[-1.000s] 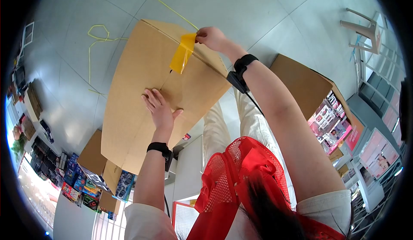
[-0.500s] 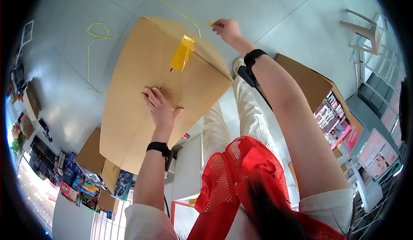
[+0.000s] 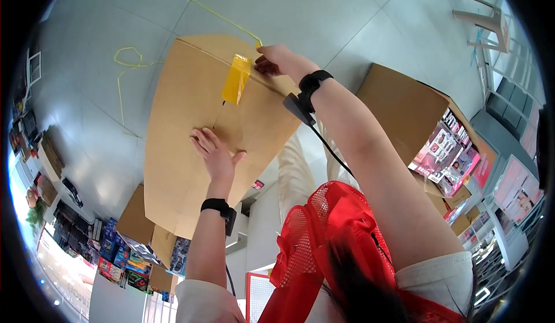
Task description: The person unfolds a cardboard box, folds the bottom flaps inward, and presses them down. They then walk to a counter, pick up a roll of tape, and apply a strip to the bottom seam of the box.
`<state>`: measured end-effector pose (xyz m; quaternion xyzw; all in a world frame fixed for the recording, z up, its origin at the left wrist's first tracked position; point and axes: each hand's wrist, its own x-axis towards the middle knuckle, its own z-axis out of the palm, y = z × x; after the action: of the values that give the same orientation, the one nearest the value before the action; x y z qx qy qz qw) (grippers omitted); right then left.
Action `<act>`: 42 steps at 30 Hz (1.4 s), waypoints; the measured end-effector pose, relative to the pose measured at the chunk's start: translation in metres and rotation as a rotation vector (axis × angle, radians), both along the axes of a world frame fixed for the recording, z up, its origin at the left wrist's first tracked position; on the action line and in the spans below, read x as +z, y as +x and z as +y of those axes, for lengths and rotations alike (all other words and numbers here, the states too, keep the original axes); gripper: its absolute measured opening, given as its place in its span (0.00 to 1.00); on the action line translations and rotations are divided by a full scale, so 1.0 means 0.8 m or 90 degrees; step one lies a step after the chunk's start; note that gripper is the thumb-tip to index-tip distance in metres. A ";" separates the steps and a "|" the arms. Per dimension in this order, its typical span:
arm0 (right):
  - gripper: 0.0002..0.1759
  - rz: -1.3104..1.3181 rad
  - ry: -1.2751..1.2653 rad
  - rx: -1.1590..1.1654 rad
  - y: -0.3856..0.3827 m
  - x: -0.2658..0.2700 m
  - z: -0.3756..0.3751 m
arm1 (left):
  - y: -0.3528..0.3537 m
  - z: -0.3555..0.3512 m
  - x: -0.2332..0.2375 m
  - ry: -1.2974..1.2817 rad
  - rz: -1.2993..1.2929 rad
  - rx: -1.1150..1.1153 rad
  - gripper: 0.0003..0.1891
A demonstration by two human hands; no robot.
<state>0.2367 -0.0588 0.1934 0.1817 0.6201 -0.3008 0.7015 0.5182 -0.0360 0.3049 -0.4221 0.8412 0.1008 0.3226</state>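
Observation:
A large brown cardboard box (image 3: 185,103) stands tilted in front of me. A strip of shiny yellow tape (image 3: 237,80) is stuck on its face near the upper edge. My left hand (image 3: 217,156) lies flat on the cardboard below that tape, fingers spread. Close to the box's upper right edge, my right hand (image 3: 276,63) has its fingers pinched together. A small bit of yellow tape (image 3: 258,44) shows at their tips; the rest is hidden behind the fingers.
Yellow strapping (image 3: 128,57) lies loose on the grey floor. To the right stands an open carton (image 3: 399,103) with packaged goods inside. A plastic stool (image 3: 488,25) is at the far right. Boxed toys (image 3: 124,259) sit at the lower left.
My right hand has moved left and slightly down, from out over the floor to the box's edge. My left hand stays on the cardboard; the view has shifted a little.

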 end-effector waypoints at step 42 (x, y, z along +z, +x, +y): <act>0.03 0.643 -0.440 -0.134 0.078 0.146 0.046 | -0.001 0.005 0.000 -0.084 -0.100 -0.086 0.62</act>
<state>0.2994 -0.0218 0.3104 -0.1606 0.7212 -0.6002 0.3064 0.5178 -0.0323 0.3045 -0.3911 0.8448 -0.0102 0.3651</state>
